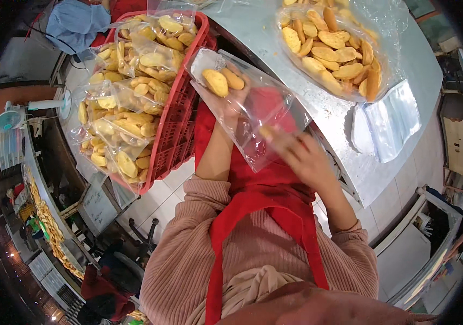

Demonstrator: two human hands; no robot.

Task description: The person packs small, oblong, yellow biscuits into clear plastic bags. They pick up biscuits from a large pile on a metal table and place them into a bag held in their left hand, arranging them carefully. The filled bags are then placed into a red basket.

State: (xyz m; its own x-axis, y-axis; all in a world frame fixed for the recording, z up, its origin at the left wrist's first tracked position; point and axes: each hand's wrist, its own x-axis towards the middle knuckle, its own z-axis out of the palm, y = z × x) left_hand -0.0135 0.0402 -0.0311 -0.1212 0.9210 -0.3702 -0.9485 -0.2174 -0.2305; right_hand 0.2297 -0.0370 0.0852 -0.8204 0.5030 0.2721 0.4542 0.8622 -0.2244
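My left hand is closed on a clear plastic bag, which slants across the front of my red apron. Oval yellow-brown baked pieces lie at the bag's upper left end, by my left fingers. Near the bag's lower right side is my right hand, its fingers smeared by motion. A yellowish spot shows at those fingertips; whether it is a baked piece I cannot tell. At the upper right, a large clear bag full of the same pieces lies on the metal table.
Flat empty plastic bags are stacked on the metal table, close to its right edge. To my left stands a red plastic crate heaped with filled bags. A fan and a long tray of baked pieces are farther left.
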